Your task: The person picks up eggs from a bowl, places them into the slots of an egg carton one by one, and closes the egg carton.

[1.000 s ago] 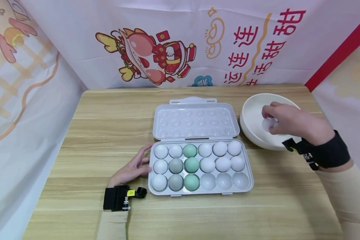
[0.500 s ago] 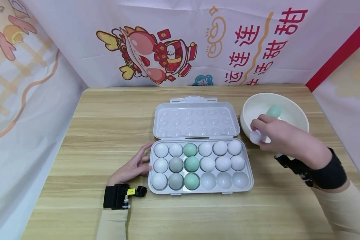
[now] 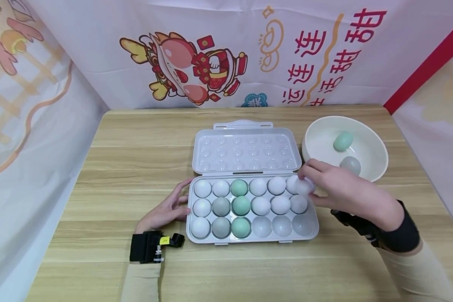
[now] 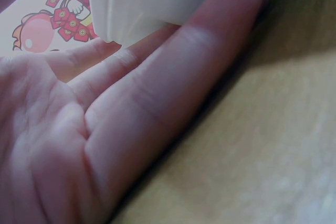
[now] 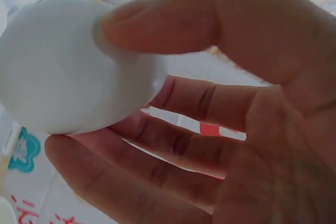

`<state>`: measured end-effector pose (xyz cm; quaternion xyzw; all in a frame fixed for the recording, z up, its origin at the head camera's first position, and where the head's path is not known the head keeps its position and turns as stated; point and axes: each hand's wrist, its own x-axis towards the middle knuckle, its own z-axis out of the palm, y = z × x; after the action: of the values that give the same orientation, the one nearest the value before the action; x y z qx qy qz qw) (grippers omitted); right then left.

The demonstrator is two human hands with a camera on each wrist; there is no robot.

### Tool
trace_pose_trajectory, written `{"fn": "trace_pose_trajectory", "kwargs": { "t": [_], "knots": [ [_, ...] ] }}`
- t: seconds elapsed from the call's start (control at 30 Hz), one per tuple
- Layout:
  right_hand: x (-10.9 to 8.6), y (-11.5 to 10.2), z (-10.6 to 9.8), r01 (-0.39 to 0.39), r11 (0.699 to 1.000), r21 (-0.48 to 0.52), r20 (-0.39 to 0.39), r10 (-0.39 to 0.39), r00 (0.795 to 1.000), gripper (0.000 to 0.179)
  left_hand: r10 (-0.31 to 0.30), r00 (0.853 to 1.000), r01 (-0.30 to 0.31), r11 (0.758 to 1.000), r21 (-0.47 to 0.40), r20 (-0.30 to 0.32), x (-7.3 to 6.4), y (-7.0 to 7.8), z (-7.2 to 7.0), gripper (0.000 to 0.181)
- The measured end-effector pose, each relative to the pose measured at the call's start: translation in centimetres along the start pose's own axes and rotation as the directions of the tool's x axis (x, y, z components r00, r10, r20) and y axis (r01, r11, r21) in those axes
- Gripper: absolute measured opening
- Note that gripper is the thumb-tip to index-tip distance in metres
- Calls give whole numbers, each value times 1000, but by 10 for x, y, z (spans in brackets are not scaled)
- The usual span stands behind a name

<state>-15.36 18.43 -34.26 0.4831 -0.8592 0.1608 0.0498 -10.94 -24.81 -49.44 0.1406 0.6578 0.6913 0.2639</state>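
Note:
A white egg (image 3: 305, 186) is pinched between thumb and fingertips of my right hand (image 3: 349, 195), over the right end of the egg box (image 3: 253, 241). In the right wrist view the thumb presses the top of the egg (image 5: 68, 72), with fingers below. The box lies open, its ribbed lid (image 3: 247, 152) folded back. White, grey and green eggs fill its two back rows; the front row has eggs on the left and three bare hollows (image 3: 282, 226) on the right. My left hand (image 3: 165, 214) touches the box's left side with extended fingers.
A cream bowl (image 3: 377, 144) stands at the back right, close to the lid. Inside it are a green egg (image 3: 343, 141) and a grey-looking egg (image 3: 350, 165). Behind the wooden table (image 3: 136, 147) hangs a printed cloth (image 3: 98, 54).
My right hand has carried the white egg out of the bowl, leftward and toward me, to the box's right end. My left hand stays at the box's left side.

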Motion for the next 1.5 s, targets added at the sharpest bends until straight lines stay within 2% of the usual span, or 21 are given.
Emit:
{"fn": "trace_pose_trajectory", "kwargs": {
  "t": [0.17, 0.43, 0.7, 0.83, 0.97, 1.17, 1.5],
  "knots": [
    [1, -12, 8, 40, 999, 22, 49, -41, 998, 44, 3, 1000, -3, 1000, -4, 2, 0, 0, 0, 79],
    [4, -29, 31, 191, 979, 70, 76, -196, 978, 44, 13, 1000, -13, 1000, -11, 9, 0, 0, 0, 79],
    [8, -40, 60, 240, 965, 108, 162, -256, 953, 39, 8, 1000, -7, 1000, -22, 17, 1, -1, 1, 80],
    [11, -44, 75, 248, 964, 94, 170, -261, 950, 36, 5, 1000, -4, 1000, -21, 14, 0, -1, 1, 80],
    [14, -48, 86, 249, 968, 38, 158, -252, 955, 34, 0, 1000, 0, 1000, -11, 1, -2, 1, 1, 80],
    [11, -51, 93, 225, 974, -4, 155, -221, 963, 31, -8, 1000, 8, 1000, -1, 10, 2, 3, 4, 79],
    [10, -55, 97, 213, 974, -80, 158, -199, 967, 27, -16, 1000, 16, 1000, 11, -13, 1, 2, 2, 79]
  ]
}}
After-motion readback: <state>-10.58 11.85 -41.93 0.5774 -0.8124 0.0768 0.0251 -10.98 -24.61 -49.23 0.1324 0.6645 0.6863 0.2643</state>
